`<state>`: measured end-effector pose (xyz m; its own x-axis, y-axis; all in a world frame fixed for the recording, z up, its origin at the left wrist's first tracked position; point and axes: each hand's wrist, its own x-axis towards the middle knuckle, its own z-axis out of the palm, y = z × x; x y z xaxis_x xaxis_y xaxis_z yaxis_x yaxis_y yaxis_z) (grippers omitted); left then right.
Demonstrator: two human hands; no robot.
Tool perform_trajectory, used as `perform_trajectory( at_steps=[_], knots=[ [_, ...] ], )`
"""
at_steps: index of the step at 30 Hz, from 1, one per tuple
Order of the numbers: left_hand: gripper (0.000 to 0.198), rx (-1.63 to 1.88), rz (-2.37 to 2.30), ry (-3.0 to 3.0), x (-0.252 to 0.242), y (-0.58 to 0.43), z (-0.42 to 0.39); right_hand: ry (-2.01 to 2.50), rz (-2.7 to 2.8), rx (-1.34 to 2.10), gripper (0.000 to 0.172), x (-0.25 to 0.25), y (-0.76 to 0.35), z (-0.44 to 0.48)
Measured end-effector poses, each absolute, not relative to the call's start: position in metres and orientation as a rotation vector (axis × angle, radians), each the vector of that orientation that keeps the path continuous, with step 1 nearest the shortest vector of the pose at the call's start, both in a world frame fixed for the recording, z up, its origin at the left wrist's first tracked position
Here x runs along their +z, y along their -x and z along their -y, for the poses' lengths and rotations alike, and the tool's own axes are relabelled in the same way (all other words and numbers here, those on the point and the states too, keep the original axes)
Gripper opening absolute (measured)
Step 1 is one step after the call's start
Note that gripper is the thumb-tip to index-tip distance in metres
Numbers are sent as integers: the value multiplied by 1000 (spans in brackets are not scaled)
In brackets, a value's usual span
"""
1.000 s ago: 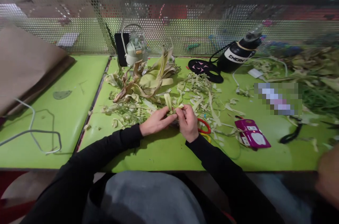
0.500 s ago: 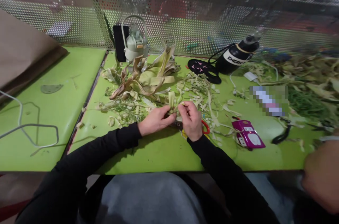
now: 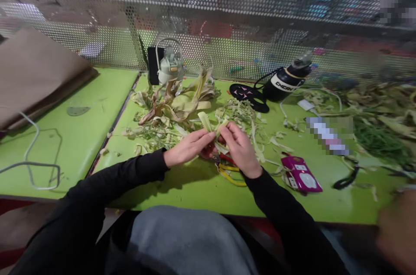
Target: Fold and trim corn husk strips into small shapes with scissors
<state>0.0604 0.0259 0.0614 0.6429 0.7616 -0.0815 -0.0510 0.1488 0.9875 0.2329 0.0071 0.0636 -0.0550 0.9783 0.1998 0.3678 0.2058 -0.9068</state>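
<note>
Pale green strips of corn husk (image 3: 204,121) stick up between my two hands at the middle of the table. My left hand (image 3: 191,145) pinches the husk from the left, thumb and fingers together. From the right, my right hand (image 3: 238,147) grips another part of the husk between thumb and fingers. The fingers hide the lower part of the piece. Just under my right hand lie pliers with red and yellow handles (image 3: 229,169), partly covered. Behind my hands is a heap of dried corn husks (image 3: 182,101), with cut scraps (image 3: 152,136) around it.
A pale green bottle (image 3: 170,69) and a phone (image 3: 155,65) stand at the back. Right of them are a black bottle (image 3: 286,82), a black disc (image 3: 248,96) and a purple power socket (image 3: 301,174). Brown paper (image 3: 42,67) lies left. Part of another person (image 3: 398,231) shows at right.
My hands have risen slightly, and the husk strips between them now spread apart more widely. More of the pliers shows beneath my right hand. The whole view has shifted a little.
</note>
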Motion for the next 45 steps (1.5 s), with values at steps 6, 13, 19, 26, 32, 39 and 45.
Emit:
perform_trajectory(
  at_steps=[6,13,19,26,32,39,45],
  knots=[
    [30,558,-678,-822,47,-59,-42,1416,1733,850,26,57,-235,-6],
    [37,305,-584,-921,36,-57,-49,1363,1696,1112,20,58,-239,-23],
    [31,373,-619,-958,42,-62,-49,1430,1250,1341,22,60,-224,-27],
    [33,331,-667,-987,42,-61,-45,1402,1274,1434,26,65,-217,-35],
    [24,505,-637,-786,56,-53,-51,1431,1443,1134,41,69,-232,-28],
    [16,542,-617,-735,66,-49,-53,1451,1763,978,26,65,-234,-10],
    [30,501,-679,-990,68,-46,-53,1413,1528,1060,30,67,-241,-13]
  ],
)
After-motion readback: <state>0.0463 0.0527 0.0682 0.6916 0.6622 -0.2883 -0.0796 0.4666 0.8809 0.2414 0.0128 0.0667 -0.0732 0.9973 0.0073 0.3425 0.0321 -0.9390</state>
